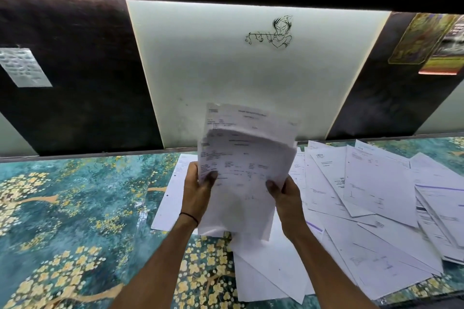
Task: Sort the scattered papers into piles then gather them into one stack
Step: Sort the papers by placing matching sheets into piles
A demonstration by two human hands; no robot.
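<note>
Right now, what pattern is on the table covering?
Table covering: teal with yellow blossoms and golden branches; head view.

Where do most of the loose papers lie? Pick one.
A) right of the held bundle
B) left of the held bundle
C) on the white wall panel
A: the scattered papers fan out right of the paper bundle that the left hand and right hand grip.

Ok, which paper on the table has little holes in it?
The sheet farthest left, beside the left hand and partly hidden by the held bundle. Two small punched holes dot its left edge; none show on the other papers.
</note>
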